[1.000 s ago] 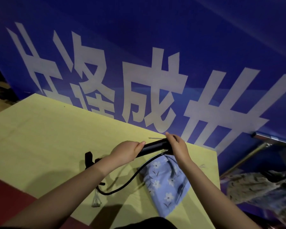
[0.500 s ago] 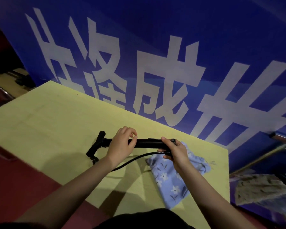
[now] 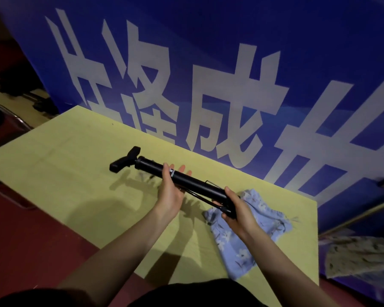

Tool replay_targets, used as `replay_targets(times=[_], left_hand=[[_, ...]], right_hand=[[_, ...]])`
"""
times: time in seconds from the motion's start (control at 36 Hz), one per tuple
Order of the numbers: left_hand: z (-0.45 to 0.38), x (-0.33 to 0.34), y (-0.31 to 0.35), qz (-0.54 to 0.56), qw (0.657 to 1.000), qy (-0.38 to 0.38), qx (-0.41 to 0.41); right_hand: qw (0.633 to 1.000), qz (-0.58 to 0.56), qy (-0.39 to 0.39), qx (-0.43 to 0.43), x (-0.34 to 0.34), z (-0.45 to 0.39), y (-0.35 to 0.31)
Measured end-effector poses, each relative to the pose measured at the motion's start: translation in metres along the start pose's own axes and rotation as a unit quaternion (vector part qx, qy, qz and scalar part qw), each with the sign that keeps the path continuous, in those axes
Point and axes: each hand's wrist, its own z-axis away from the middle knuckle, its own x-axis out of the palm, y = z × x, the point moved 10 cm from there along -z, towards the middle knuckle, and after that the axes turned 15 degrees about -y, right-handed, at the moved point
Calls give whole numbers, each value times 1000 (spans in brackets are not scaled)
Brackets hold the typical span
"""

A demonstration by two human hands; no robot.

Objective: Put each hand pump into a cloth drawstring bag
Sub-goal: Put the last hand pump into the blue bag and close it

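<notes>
Head view: my left hand [image 3: 171, 191] cradles the black tubular hand pump [image 3: 182, 180] open-palmed; my right hand [image 3: 237, 209] pinches its hose end, aiming for the blue floral cloth drawstring bag [image 3: 253, 235].

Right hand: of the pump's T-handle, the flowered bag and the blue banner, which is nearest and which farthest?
1. Bag: lies just under and beside the right hand.
2. T-handle: far left end of the pump.
3. Banner: upright behind the table.

The black hand pump [image 3: 186, 181] is hanging level above the desk [image 3: 64, 173], T-handle pointing left, while the blue floral drawstring bag [image 3: 259, 220] is lying crumpled, flat underneath.
</notes>
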Motion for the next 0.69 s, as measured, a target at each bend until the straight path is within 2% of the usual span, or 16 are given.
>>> replay_targets(times=[0.11, 0.17, 0.19, 0.25, 0.31, 0.36, 0.42, 0.5, 0.69], left_hand=[[-5, 3, 9, 36, 996, 63, 54], [-5, 6, 8, 34, 994, 86, 61], [-5, 9, 8, 21, 993, 95, 62], [-6, 14, 9, -22, 992, 103, 71], [-7, 20, 9, -63, 990, 99, 78], [-9, 27, 4, -75, 990, 88, 75], [-12, 33, -7, -54, 994, 77, 59], [-18, 35, -20, -30, 996, 80, 31], [-18, 38, -22, -90, 993, 67, 35]], right_hand=[[999, -1, 26, 26, -2, 3, 11], [992, 93, 77, 26, -15, 3, 8], [978, 184, 96, 24, -21, 2, 3], [924, 367, 112, 8, -21, 2, -13], [866, 492, 79, -46, -3, 1, -27], [818, 567, 34, -87, 24, 1, -33], [795, 596, 20, -108, 36, -2, -33], [795, 595, 47, -109, 32, -5, -37], [851, 520, 31, -67, 23, -4, -24]])
